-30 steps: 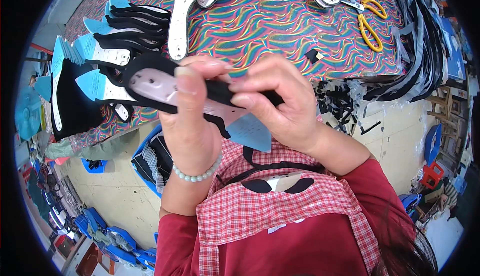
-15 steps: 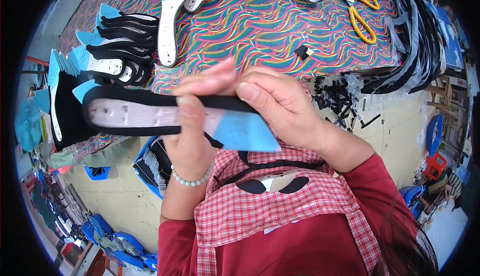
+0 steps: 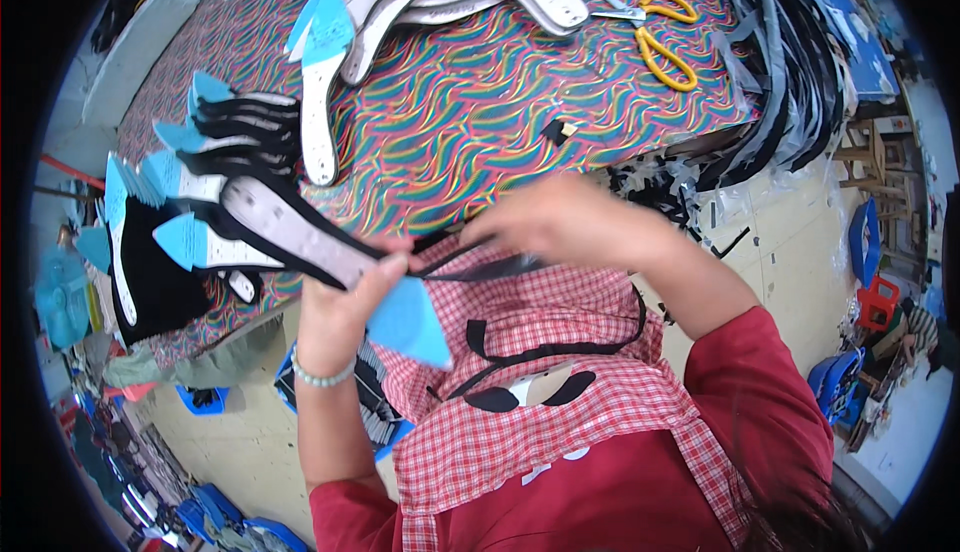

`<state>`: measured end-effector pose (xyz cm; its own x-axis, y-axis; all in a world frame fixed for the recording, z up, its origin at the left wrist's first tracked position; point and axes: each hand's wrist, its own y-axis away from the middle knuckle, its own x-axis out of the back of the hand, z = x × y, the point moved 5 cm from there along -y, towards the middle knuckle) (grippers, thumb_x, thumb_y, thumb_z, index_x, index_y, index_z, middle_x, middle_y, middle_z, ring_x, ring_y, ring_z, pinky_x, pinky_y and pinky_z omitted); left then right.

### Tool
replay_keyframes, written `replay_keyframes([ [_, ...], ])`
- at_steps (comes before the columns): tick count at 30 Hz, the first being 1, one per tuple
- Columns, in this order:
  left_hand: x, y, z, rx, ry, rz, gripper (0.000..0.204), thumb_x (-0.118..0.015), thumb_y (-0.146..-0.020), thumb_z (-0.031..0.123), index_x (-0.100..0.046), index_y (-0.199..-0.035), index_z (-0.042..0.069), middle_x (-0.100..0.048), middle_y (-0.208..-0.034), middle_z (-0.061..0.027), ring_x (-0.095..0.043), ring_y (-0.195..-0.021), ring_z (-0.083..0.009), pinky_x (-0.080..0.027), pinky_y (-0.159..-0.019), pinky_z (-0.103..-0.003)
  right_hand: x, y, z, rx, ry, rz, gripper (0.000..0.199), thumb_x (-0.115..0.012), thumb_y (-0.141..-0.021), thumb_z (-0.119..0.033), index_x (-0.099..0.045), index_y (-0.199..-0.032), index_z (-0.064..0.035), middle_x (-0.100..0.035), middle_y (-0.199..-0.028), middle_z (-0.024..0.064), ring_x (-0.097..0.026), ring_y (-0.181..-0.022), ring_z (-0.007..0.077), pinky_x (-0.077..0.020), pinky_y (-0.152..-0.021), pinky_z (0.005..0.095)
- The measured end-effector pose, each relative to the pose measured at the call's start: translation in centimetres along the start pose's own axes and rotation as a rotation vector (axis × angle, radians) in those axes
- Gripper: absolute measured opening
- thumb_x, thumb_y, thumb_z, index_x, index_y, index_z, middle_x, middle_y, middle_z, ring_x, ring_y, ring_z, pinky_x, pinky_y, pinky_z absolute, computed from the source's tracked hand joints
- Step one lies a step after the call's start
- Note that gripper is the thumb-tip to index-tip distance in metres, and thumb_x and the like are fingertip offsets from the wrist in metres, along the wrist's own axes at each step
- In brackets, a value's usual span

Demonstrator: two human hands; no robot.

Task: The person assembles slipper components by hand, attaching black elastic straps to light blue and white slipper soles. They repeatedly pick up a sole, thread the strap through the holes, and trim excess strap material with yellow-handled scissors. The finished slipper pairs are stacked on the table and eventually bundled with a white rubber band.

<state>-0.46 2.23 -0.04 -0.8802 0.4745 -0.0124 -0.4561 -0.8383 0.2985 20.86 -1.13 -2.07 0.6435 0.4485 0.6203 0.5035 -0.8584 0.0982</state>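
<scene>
The blue-tipped white piece [image 3: 292, 224] is clamped in the left hand [image 3: 342, 314], near the edge of the patterned surface [image 3: 450, 87]. A black strip [image 3: 497, 270] is seen beside the blurred right hand [image 3: 565, 220], whose grip cannot be told. Beyond, 1 pair of scissors [image 3: 637, 14] is seen.

Pretty clearly a workshop: piles of matching cut pieces [image 3: 248, 112] on a cloth-covered table [image 3: 450, 142], yellow-handled scissors [image 3: 640, 15], black strips [image 3: 785, 72] hanging off the edge, plus scraps [image 3: 655, 190] on the floor [image 3: 790, 227].
</scene>
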Motion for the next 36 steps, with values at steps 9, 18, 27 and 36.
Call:
replay_keyframes([
  [9,2.2,-1.9,1.4,-0.061,0.91,-0.036,0.032,-0.057,-0.092,0.01,-0.052,-0.123,0.002,-0.057,-0.1,-0.0094,-0.042,-0.074,-0.0118,-0.034,-0.048,-0.019,19.0,8.0,18.0,-0.395,0.824,0.652,0.067,-0.069,-0.083,-0.042,-0.05,-0.134,-0.0049,-0.052,-0.133,0.0183,-0.05,-0.124,0.0312,-0.0406,-0.102,0.0372],
  [18,-1.2,-5.3,0.3,0.014,0.52,0.211,0.029,-0.066,-0.088,0.013,-0.061,-0.111,-0.004,-0.066,-0.097,-0.0097,-0.062,-0.082,-0.0141,-0.049,-0.074,-0.027,14.3,12.4,11.7,-0.577,0.325,0.465,0.062,-0.075,-0.078,-0.016,-0.052,-0.134,-0.0098,-0.056,-0.102,0.011,-0.054,-0.086,0.0223,-0.0459,-0.08,0.0322],
  [27,-2.3,-4.6,1.3,-0.059,0.46,0.161,0.026,-0.064,-0.09,0.016,-0.064,-0.108,-0.003,-0.067,-0.094,-0.0083,-0.062,-0.081,-0.0127,-0.049,-0.071,-0.026,8.5,13.2,8.8,-0.388,-0.456,0.693,0.07,-0.068,-0.081,-0.005,-0.036,-0.144,-0.0057,-0.053,-0.095,0.0014,-0.054,-0.083,0.0101,-0.0469,-0.072,0.0266],
  [36,-2.2,-3.8,0.6,0.178,0.881,-0.273,0.034,-0.053,-0.096,0.021,-0.052,-0.124,0.002,-0.062,-0.101,-0.0126,-0.053,-0.071,-0.0123,-0.039,-0.045,-0.021,-1.9,3.7,-1.9,-0.074,-0.237,0.242,0.093,-0.081,-0.071,-0.041,-0.034,-0.145,-0.0088,-0.05,-0.105,0.0132,-0.056,-0.094,0.0256,-0.0478,-0.08,0.0348],
])
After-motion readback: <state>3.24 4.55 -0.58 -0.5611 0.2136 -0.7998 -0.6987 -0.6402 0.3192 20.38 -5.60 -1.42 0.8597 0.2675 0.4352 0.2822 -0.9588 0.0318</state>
